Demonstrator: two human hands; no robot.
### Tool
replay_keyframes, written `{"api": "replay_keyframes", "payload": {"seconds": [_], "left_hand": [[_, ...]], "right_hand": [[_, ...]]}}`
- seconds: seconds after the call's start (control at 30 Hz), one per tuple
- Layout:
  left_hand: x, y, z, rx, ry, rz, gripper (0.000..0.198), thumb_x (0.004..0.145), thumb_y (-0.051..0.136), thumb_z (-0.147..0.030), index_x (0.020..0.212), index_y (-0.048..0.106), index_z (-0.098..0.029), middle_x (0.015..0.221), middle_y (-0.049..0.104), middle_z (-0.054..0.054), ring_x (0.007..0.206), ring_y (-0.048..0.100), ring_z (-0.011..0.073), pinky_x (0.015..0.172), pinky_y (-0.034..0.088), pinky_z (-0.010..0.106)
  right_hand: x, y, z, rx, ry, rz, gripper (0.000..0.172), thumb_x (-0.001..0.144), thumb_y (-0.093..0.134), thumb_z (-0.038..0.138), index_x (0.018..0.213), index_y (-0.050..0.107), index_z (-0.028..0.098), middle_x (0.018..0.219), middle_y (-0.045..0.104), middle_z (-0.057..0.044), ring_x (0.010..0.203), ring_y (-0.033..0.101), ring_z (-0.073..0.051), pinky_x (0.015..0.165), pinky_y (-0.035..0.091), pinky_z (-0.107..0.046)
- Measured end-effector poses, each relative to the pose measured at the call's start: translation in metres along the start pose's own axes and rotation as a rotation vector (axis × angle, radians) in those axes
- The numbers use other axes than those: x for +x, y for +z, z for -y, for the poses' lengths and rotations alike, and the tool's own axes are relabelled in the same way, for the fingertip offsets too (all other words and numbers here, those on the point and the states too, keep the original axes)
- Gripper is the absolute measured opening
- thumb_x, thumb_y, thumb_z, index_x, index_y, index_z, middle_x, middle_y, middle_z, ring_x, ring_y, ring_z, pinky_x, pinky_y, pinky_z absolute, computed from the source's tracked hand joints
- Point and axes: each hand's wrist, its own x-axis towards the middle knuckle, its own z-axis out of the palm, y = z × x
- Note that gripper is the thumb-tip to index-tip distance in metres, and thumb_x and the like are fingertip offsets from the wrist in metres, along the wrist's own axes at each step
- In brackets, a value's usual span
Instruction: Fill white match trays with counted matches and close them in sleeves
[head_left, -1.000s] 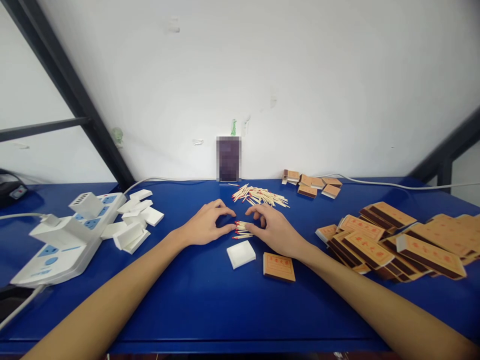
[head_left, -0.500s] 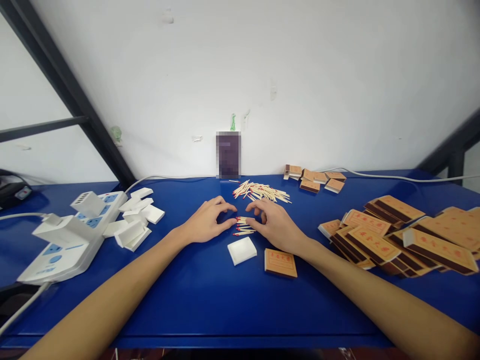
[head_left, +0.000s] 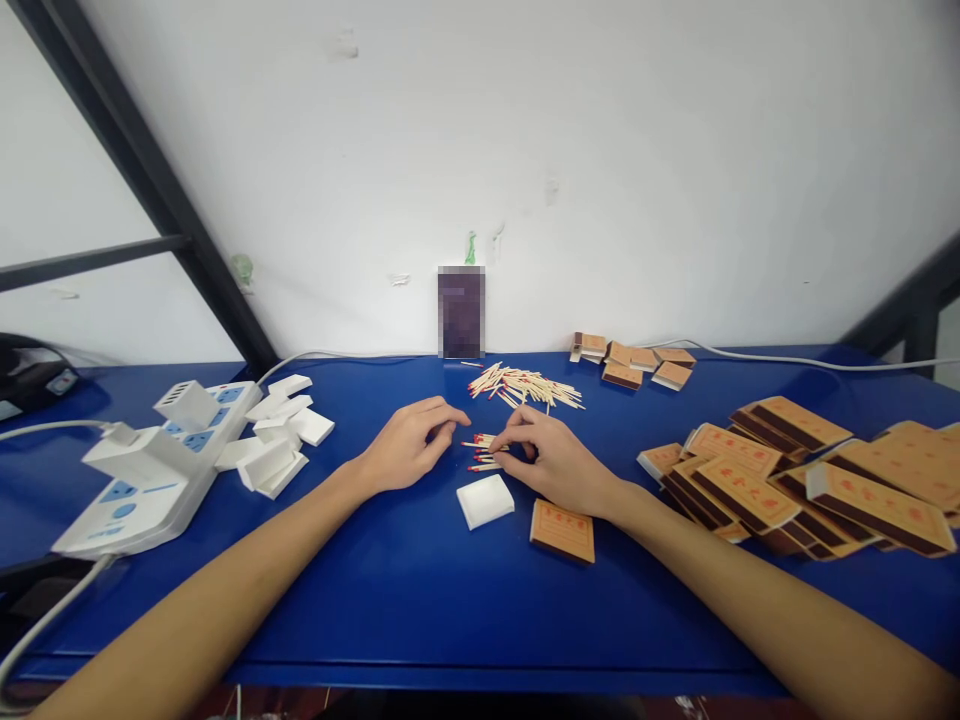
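Note:
My right hand [head_left: 559, 455] is over a small group of red-headed matches [head_left: 481, 465], thumb and index finger pinched on a match [head_left: 472, 444] that points left. To the left of this group my left hand [head_left: 412, 445] hovers with thumb and fingers apart, holding nothing. Just below the small group lies a white matchbox tray [head_left: 486, 502]. A closed-looking orange matchbox sleeve [head_left: 562, 530] rests beneath my right wrist. Beyond both hands is a larger loose pile of matches [head_left: 525, 385]. My right fingers partly hide the small group.
A heap of long orange matchboxes [head_left: 750, 485] spreads on the right. Small orange sleeves [head_left: 622, 377] lie at the back. On the left are white trays [head_left: 277, 440] beside a power strip [head_left: 184, 490] with plugs and cables. A dark blurred block [head_left: 461, 315] stands against the wall.
My right thumb and index finger have closed together at the small group of matches. My left hand has drawn slightly away to the left of it.

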Motion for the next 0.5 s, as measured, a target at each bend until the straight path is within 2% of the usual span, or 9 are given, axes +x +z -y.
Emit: {"api": "replay_keyframes", "payload": {"seconds": [0.1, 0.17, 0.33, 0.5], "left_hand": [[-0.003, -0.011, -0.01, -0.057, -0.019, 0.074, 0.02, 0.094, 0.047, -0.024, 0.098, 0.065, -0.017, 0.076, 0.062, 0.0, 0.062, 0.053, 0.011, 0.062, 0.041, 0.024], [-0.006, -0.018, -0.02, -0.042, -0.003, 0.154, 0.021, 0.092, 0.053, -0.034, 0.088, 0.064, -0.017, 0.064, 0.055, -0.003, 0.058, 0.049, 0.0111, 0.062, 0.039, 0.025], [-0.009, -0.021, -0.041, 0.105, 0.064, 0.311, 0.041, 0.074, 0.071, -0.057, 0.083, 0.062, -0.018, 0.065, 0.057, -0.003, 0.059, 0.049, 0.0132, 0.063, 0.035, 0.028], [-0.011, -0.015, -0.045, 0.126, 0.082, 0.391, 0.024, 0.077, 0.068, -0.042, 0.082, 0.062, -0.019, 0.069, 0.06, -0.002, 0.063, 0.054, 0.0143, 0.066, 0.037, 0.029]], "right_hand": [[0.0, 0.0, 0.001, -0.009, 0.013, -0.003, 0.013, 0.088, 0.062, 0.019, 0.092, 0.074, 0.023, 0.087, 0.055, -0.001, 0.066, 0.05, -0.011, 0.065, 0.042, -0.027], [-0.001, 0.0, 0.001, -0.015, 0.021, -0.004, 0.012, 0.088, 0.062, 0.019, 0.092, 0.073, 0.022, 0.087, 0.056, -0.001, 0.066, 0.05, -0.011, 0.066, 0.042, -0.028], [-0.001, -0.002, 0.002, -0.001, 0.016, 0.021, 0.011, 0.088, 0.062, 0.021, 0.086, 0.073, 0.021, 0.086, 0.056, -0.001, 0.066, 0.049, -0.011, 0.066, 0.041, -0.028], [-0.001, -0.005, 0.007, 0.042, 0.033, 0.058, 0.01, 0.087, 0.064, 0.025, 0.087, 0.074, 0.022, 0.087, 0.055, -0.002, 0.066, 0.049, -0.011, 0.064, 0.041, -0.027]]}}
